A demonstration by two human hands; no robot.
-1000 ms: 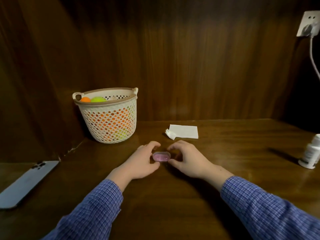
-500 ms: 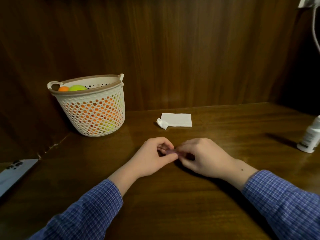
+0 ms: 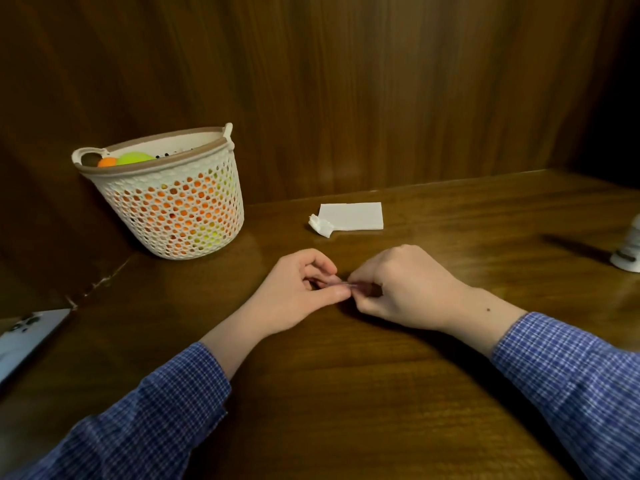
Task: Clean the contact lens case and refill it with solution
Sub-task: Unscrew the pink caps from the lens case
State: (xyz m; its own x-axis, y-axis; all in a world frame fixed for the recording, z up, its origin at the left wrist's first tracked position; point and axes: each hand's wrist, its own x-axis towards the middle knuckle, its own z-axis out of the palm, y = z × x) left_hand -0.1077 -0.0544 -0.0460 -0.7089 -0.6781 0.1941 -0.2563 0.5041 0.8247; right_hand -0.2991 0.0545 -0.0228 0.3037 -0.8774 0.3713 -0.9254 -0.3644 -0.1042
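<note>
Pink lens case (image 3: 349,285), mostly hidden

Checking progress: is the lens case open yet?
Cannot tell: both hands, left hand and right hand, pinch the lens case, hiding its lid.

The hands (image 3: 346,289) are hiding most of the lens case (image 3: 348,285). The frame's edges are cutting off the bottle (image 3: 628,251) and phone (image 3: 24,341).

Domestic setting: a wooden desk (image 3: 346,393) enclosed by dark wood panelling (image 3: 346,81). At 10 o'clock, a perforated basket (image 3: 173,216) of coloured balls. At 12 o'clock, folded tissue (image 3: 351,216). At 9 o'clock, a phone (image 3: 24,341).
</note>
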